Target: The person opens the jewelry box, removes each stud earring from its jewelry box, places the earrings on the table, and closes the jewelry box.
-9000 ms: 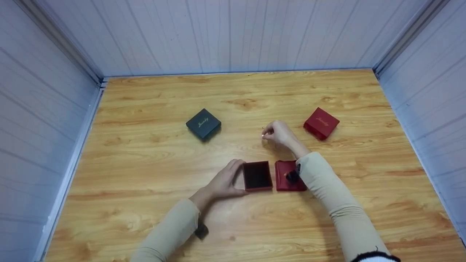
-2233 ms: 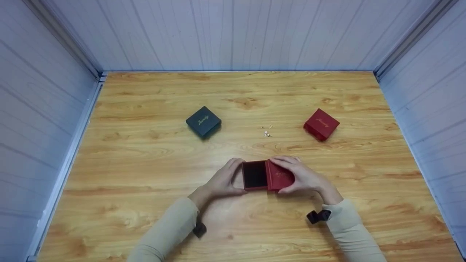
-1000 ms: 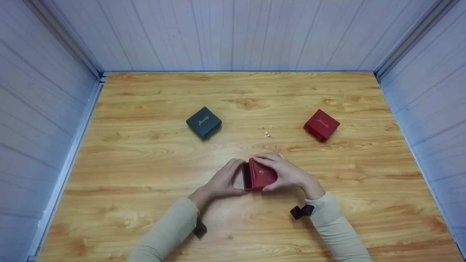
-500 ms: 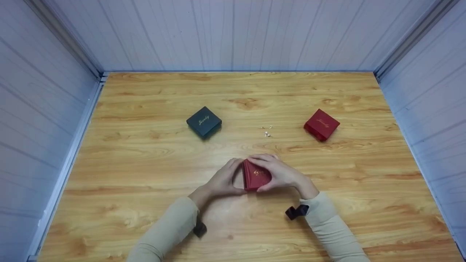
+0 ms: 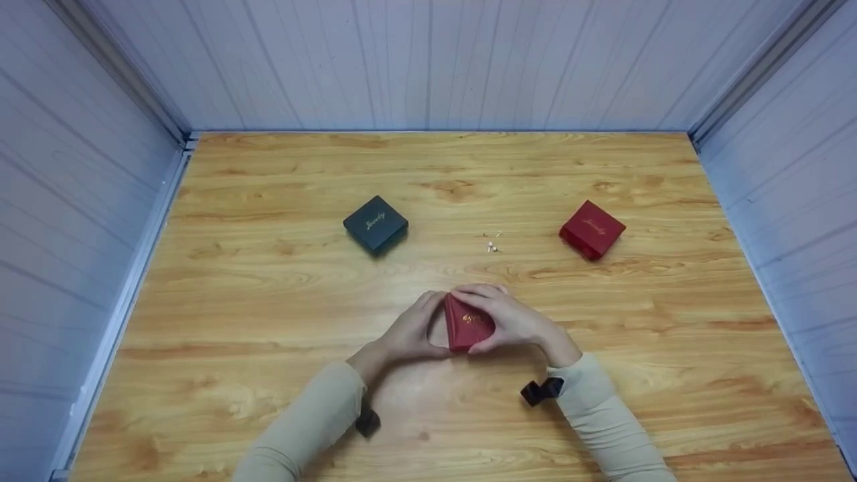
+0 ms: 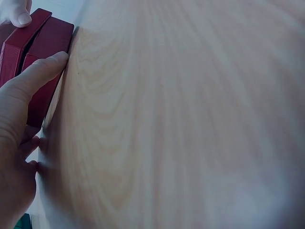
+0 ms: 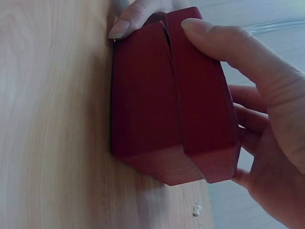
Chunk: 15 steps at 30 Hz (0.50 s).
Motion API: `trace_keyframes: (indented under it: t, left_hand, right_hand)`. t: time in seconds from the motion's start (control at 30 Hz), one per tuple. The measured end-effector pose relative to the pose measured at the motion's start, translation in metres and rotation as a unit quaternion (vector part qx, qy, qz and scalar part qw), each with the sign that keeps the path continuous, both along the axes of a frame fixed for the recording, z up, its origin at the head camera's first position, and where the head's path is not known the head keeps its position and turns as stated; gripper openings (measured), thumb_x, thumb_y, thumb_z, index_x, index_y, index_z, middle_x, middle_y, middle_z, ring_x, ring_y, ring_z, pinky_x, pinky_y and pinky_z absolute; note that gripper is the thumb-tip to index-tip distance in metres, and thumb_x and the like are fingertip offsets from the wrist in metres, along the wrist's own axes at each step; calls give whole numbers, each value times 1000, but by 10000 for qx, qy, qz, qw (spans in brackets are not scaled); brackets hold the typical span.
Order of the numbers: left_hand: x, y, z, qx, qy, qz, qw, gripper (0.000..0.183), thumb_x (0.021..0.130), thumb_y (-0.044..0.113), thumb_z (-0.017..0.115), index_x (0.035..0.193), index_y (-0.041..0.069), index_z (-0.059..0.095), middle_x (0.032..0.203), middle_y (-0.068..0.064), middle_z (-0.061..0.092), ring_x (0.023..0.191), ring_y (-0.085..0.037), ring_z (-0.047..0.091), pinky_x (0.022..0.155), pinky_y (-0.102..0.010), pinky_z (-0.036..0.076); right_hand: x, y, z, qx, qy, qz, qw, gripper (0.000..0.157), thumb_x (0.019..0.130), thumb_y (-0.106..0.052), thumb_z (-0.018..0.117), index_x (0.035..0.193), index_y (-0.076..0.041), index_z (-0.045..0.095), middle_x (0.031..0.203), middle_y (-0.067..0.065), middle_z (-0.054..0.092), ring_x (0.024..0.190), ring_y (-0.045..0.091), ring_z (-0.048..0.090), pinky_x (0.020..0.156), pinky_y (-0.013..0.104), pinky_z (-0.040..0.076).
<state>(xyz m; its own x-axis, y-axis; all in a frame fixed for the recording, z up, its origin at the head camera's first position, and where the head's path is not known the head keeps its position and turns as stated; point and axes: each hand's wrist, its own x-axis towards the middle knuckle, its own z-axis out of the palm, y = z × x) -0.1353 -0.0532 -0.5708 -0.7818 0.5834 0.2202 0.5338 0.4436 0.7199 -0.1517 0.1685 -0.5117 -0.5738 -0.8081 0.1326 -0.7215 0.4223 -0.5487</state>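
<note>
A small red jewelry box stands on the wooden table between both hands, its gold-lettered lid lying over its base. My left hand grips the base at its left side, thumb on the near wall and fingers round the far side. From the right, my right hand holds the lid, its thumb on the near edge. A thin wedge-shaped gap shows between lid and base toward the left end in the right wrist view. The lid's right part is hidden under my right hand. The box's inside is covered.
Beyond the box lie small stud earrings with white bead heads, and tiny pins. A dark green jewelry box stands farther back at left, another red jewelry box at right. Pale panels enclose the table.
Earlier the right hand was at the earrings while the lid lay beside the open base. It then gripped the lid and brought it leftward over the base. The left hand kept its place.
</note>
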Motion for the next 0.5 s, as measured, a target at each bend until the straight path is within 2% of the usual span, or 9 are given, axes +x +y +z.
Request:
trace_keyframes:
  t: [0.27, 0.5]
  left_hand:
    - [0, 0, 1, 44, -104, 8, 9999, 96, 60, 42, 78, 136, 13, 26, 124, -1, 40, 114, -11, 38, 97, -28, 31]
    - [0, 0, 0, 116, 2, 5, 9999, 96, 60, 43, 77, 136, 11, 27, 124, -3, 41, 114, -13, 39, 98, -28, 31]
  right_hand:
    - [0, -3, -3, 99, -39, -82, 9999, 92, 60, -38, 79, 134, -3, 37, 133, 11, 38, 118, 23, 34, 96, 41, 23]
    - [-1, -3, -6, 48, 104, -68, 9999, 93, 59, -38, 79, 133, -1, 37, 133, 12, 38, 120, 23, 34, 97, 41, 23]
